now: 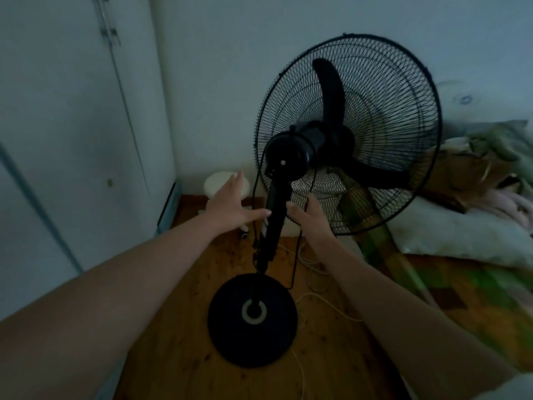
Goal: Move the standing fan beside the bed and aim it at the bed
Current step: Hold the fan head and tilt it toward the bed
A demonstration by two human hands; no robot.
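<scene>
A black standing fan [346, 134] stands on the wooden floor, its round base [230, 336] near the middle and its wire cage turned toward the bed [461, 284] on the right. The bed has a checked green and brown cover and a pale pillow [450, 232]. My left hand [230, 206] is spread open just left of the fan's pole [274, 220], thumb close to it. To the right of the pole is my right hand [311, 217], fingers apart, below the cage. Neither hand grips the fan.
A pale wardrobe [72, 140] fills the left side. A small round white stool [219, 180] stands in the corner behind the fan. Light cords [314, 272] lie on the floor between the fan base and the bed. Crumpled bedding [490, 157] is heaped at the bed's head.
</scene>
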